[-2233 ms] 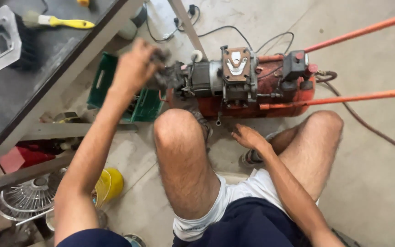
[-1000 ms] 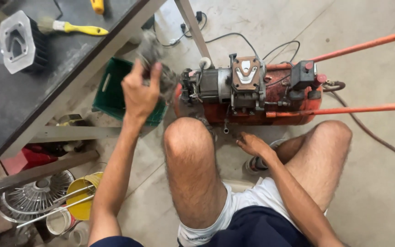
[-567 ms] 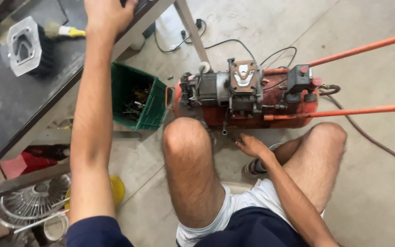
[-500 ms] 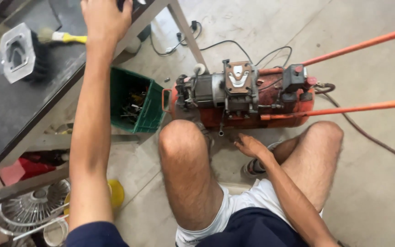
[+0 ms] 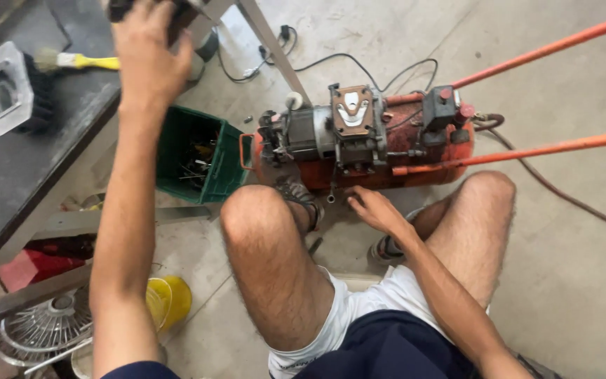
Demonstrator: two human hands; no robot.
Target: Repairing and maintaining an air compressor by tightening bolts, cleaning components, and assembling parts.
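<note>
I sit on the floor with my knees apart. An orange air compressor (image 5: 359, 147) with a grey motor lies before me. My left hand (image 5: 149, 52) reaches up over the edge of the dark workbench (image 5: 8, 175), closed on a dark part (image 5: 117, 8) that is mostly cut off by the frame's top. My right hand (image 5: 373, 208) rests low between my knees, fingers loosely apart, just below the compressor's tank. It holds nothing.
A finned grey engine part (image 5: 8, 88) and a yellow-handled brush (image 5: 82, 62) lie on the bench. A green crate (image 5: 201, 154) of tools stands under the bench leg. A yellow cup (image 5: 170, 302) and a metal fan guard (image 5: 43, 326) sit lower left. Orange handles (image 5: 527, 151) run right.
My left hand left the compressor's motor end with a dark part and rose up to the workbench. The right hand stayed below the tank.
</note>
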